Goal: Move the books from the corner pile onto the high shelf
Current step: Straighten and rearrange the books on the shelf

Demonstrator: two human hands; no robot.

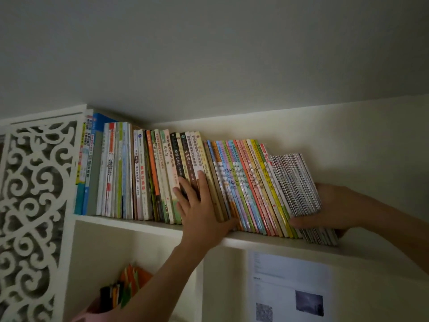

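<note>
Nearest the camera, a pink sleeve (92, 316) shows at the bottom edge, and from it the left forearm rises toward the high shelf (130, 223). The left hand (199, 210) lies flat against the spines in the middle of the row of books (162, 173), its fingers straight and spread, pressing on the spines rather than curling round any of them, with the thumb stretched out to the right along the lower edge of the leaning volumes. From the right side the other arm reaches in, and the right hand (336, 205) grips a bundle of thin booklets (299, 187) at the right end of the row: the thumb runs along the bundle's lower front edge while the palm and fingers wrap behind it. The bundle stands on the shelf board, tilted to the left like the colourful books beside it and touching them. Further left the books stand nearly upright, ending by a white fretwork panel (34, 205). Below the shelf, a compartment holds a cluster of orange and green items (127, 287), and a printed sheet (290, 287) hangs on the white front to the right. Behind and above everything is the pale wall (209, 54).
</note>
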